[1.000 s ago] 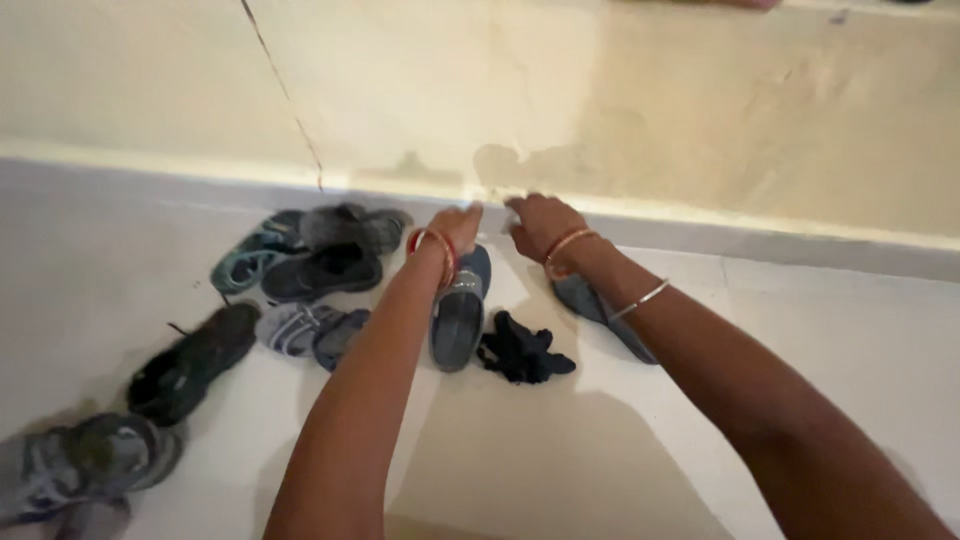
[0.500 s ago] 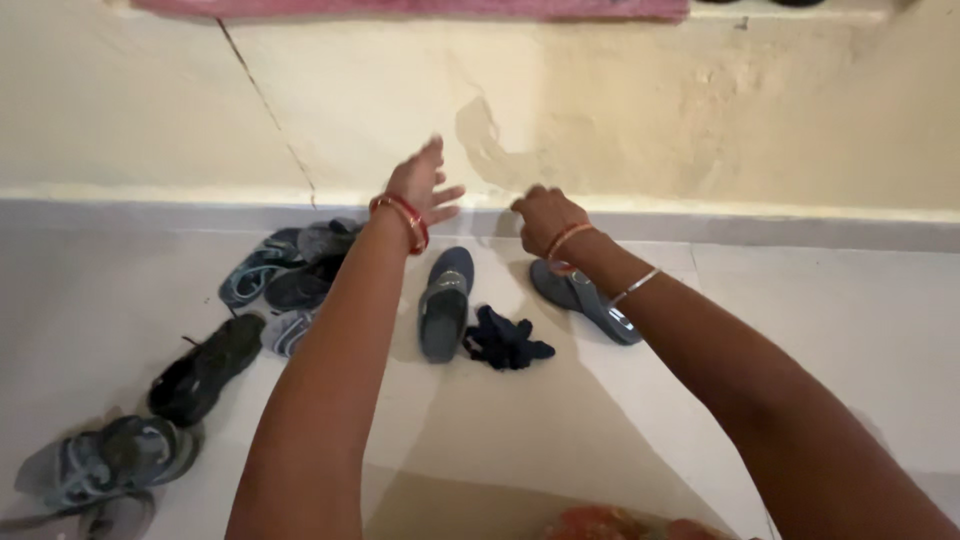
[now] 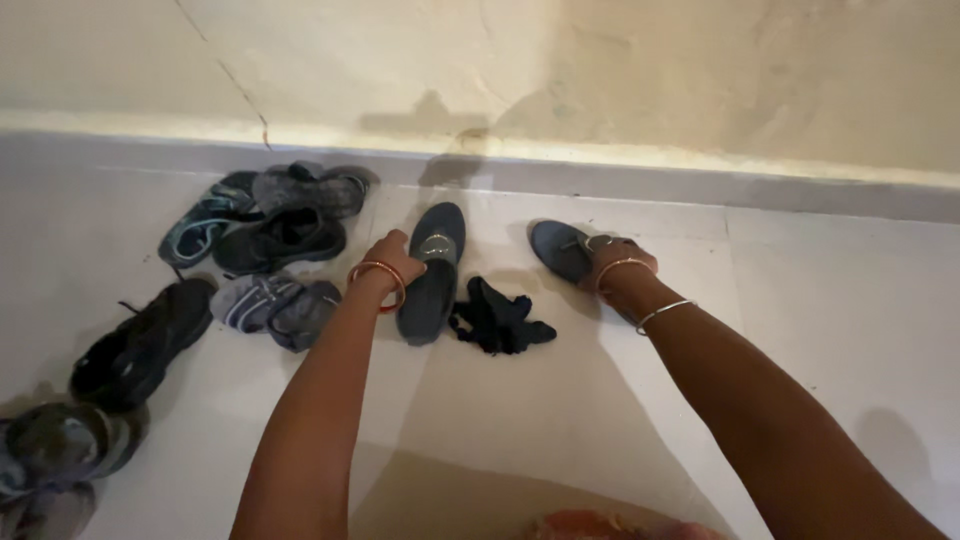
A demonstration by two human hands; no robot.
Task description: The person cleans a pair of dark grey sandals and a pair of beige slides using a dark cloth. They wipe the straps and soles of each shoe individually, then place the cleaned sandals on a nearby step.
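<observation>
While both arms stretch toward the wall (image 3: 600, 70), the left hand (image 3: 392, 256) curls its fingers over the side of a grey slipper (image 3: 432, 272) lying on the white floor (image 3: 820, 330). Beside it, the right hand (image 3: 620, 262) closes on the matching slipper (image 3: 562, 250). A black cloth (image 3: 495, 320) lies between them; 5 or so shoes (image 3: 270, 240) sit heaped to the left.

No package, label, sign or screen is visible anywhere around the two hands.
</observation>
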